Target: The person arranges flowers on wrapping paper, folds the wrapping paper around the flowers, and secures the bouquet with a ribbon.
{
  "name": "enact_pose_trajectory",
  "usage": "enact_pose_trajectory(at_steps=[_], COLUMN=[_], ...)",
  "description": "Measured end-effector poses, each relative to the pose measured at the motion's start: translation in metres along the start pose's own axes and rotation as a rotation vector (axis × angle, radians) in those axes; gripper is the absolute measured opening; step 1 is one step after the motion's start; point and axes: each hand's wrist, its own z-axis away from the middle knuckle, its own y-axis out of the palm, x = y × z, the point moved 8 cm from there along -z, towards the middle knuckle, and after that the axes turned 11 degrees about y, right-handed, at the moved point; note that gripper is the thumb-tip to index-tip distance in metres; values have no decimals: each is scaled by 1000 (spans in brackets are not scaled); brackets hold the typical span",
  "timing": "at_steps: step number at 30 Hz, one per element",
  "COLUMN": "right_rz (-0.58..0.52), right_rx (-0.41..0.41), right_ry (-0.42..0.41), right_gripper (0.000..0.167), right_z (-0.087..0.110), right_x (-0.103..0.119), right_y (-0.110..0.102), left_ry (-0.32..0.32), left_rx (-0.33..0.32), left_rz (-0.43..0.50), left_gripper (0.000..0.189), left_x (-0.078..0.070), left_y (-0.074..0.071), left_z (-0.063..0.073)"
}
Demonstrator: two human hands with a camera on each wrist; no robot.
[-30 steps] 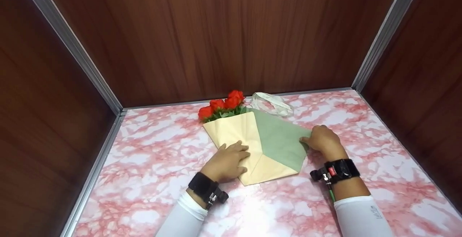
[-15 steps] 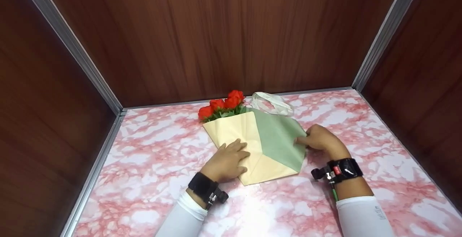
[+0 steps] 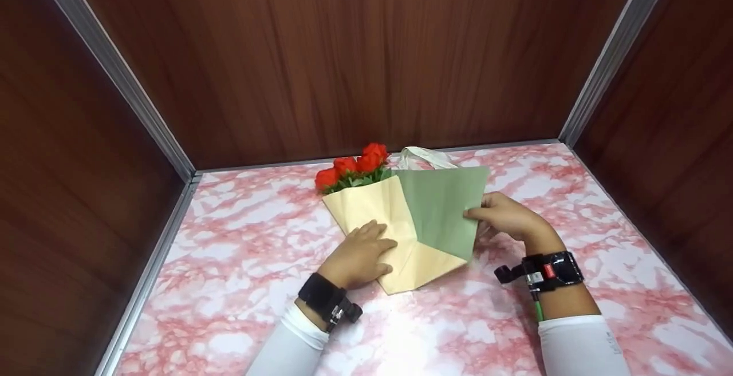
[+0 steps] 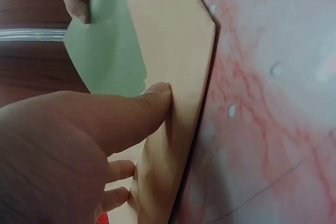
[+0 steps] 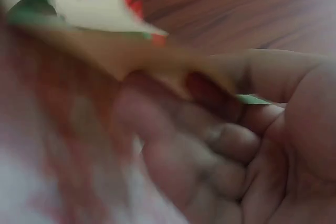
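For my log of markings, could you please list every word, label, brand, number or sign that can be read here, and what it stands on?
None can be read.
Right sleeve: grey print, too small and blurred to read.
Red tag on the right wristband: too small to make out any lettering.
Wrapping paper: no lettering visible.
White ribbon: no legible text.

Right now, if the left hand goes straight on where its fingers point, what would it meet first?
Probably the green wrapping-paper flap, just past the cream fold under the left hand, with the white ribbon beyond; how high the flap stands there is unclear.
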Motion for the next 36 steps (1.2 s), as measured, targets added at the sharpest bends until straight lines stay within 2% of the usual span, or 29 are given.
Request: enact_pose_trajectory(at_steps=[8, 14, 18, 21, 27, 33, 36], right_rz=[-347, -492, -579, -646, -704, -762, -684], right_rx=[76, 135, 195, 248, 295, 305, 283], right_ry=[-68, -175, -249, -283, -315, -325, -303], right_gripper=[14, 19, 29, 34, 40, 33, 28], right_z=[4, 6, 11, 15, 19, 19, 13], right_x=[25, 49, 62, 69, 77, 82, 77], right_y=[19, 45, 59, 68, 87, 104, 109], left_ry=[13, 28, 70, 78, 70, 92, 96], left_rx=[-9, -36, -69, -94, -126, -149, -152], left_rz=[-13, -31, -67, -82, -71, -57, -58], left_gripper=[60, 65, 59, 55, 57, 62, 65], left_x=[-1, -1, -4, -4, -4, -6, -6], left_y=[-1, -4, -9, -12, -11, -10, -10], left_z=[0, -2, -4, -5, -5, -3, -2])
